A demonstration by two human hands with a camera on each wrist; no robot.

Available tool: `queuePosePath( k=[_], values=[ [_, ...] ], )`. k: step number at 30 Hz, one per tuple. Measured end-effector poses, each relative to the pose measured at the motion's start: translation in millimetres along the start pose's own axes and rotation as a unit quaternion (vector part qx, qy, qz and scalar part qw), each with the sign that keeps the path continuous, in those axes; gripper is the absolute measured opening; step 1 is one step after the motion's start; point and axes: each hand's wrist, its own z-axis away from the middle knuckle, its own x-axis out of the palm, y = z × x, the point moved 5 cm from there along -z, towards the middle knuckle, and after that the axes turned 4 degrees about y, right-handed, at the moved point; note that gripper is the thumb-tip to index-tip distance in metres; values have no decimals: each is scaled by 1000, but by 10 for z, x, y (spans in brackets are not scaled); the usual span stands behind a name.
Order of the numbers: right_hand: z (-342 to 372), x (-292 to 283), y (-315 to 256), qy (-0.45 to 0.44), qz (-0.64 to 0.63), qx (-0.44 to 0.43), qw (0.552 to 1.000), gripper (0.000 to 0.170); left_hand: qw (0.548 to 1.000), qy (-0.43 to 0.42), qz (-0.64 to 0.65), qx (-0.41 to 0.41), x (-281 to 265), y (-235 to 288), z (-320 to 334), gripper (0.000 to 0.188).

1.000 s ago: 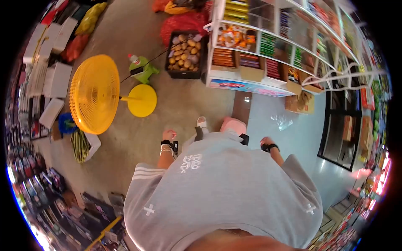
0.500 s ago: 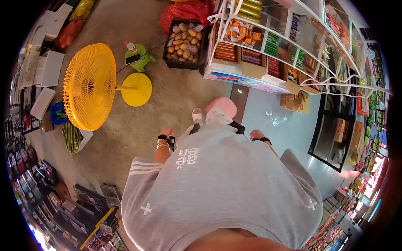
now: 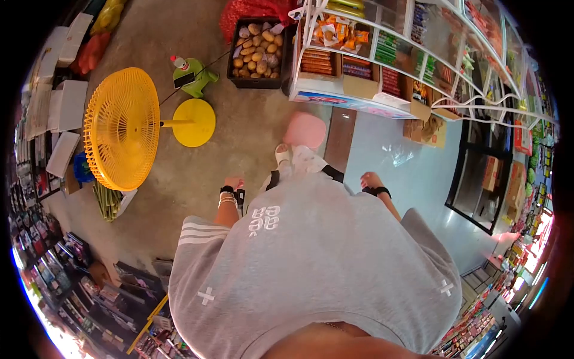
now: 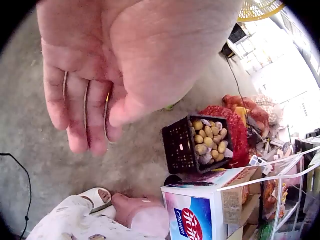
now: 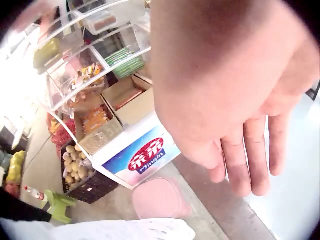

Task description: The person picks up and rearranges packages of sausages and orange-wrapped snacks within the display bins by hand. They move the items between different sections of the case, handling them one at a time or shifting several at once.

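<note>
My left hand (image 3: pixel 234 182) hangs beside the body over the concrete floor, holding nothing; in the left wrist view its fingers (image 4: pixel 85 110) are nearly straight and relaxed. On the other side my right hand (image 3: pixel 371 180) is empty too, its fingers (image 5: pixel 250 155) loosely extended in the right wrist view. Both wrists wear black straps. Ahead of the feet stands a pink stool (image 3: pixel 306 130), touched by neither hand. Beyond it are a black crate of potatoes (image 3: pixel 258 54) and a white snack rack (image 3: pixel 359 99).
A yellow fan (image 3: pixel 122 128) stands at the left, near a green stool (image 3: pixel 194 78) with a phone and a bottle on it. A thin cable crosses the floor there. Cardboard boxes (image 3: pixel 426 133) sit below the rack, and a dark-framed cabinet (image 3: pixel 478 179) is at the right.
The head view has shifted, and the pink stool shows farther from the body and more fully. Both hands stay low at the sides, empty; the right hand's fingers look more extended than half a second ago.
</note>
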Motion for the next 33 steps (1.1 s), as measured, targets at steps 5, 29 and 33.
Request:
queuePosePath(
  k=[5, 29, 33],
  values=[
    [-1, 159, -459, -12, 86, -63, 994, 17, 999, -8, 36, 21, 125, 129, 74, 21],
    [-1326, -2115, 1028, -123, 266, -152, 944, 17, 990, 29, -81, 114, 1661, 2215, 1367, 22],
    [-1705, -3139, 334, -38, 115, -14, 993, 18, 981, 36, -88, 166, 2118, 2334, 1679, 22]
  ],
)
